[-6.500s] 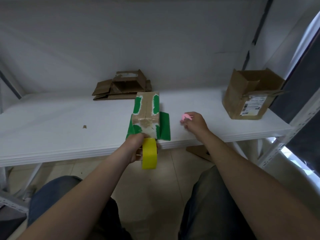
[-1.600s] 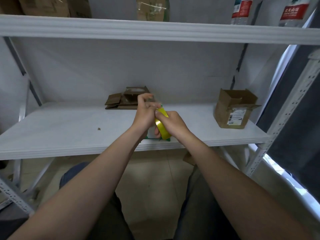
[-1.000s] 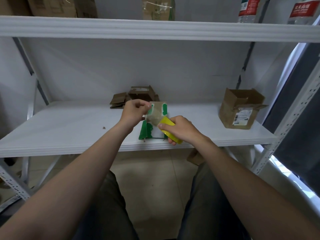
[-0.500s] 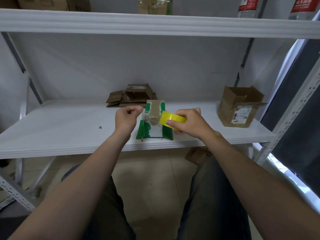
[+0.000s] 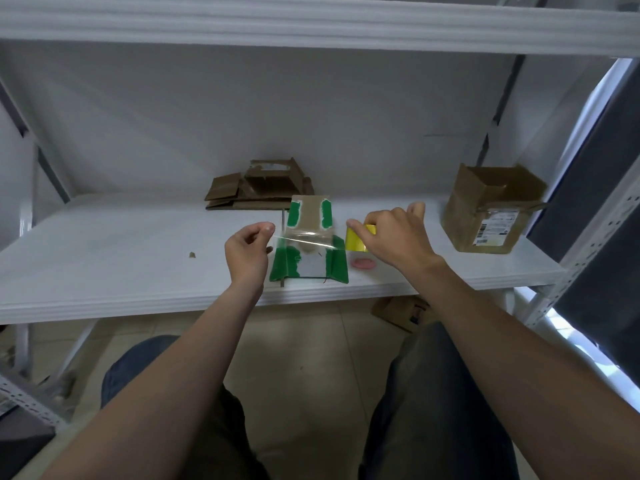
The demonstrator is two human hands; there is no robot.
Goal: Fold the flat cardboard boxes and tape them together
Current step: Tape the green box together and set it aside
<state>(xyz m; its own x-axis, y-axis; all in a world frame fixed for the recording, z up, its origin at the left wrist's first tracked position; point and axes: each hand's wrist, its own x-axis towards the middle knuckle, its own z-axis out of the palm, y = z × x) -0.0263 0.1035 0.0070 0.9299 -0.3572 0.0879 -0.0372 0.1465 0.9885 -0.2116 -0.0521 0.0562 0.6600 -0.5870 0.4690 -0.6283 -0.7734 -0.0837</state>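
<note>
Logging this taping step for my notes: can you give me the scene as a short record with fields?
left hand: pinches the free end of the clear tape strip
right hand: grips the yellow tape roll
strip: stretched between the hands, across the green-and-brown box; contact unclear
box: on the white shelf
right of box: pink item
back: flattened cardboard pile
far right: open brown carton

Left hand (image 5: 247, 252), right hand (image 5: 394, 237) spread apart; tape strip (image 5: 304, 241) off yellow roll (image 5: 356, 241) stretched longer.
</note>
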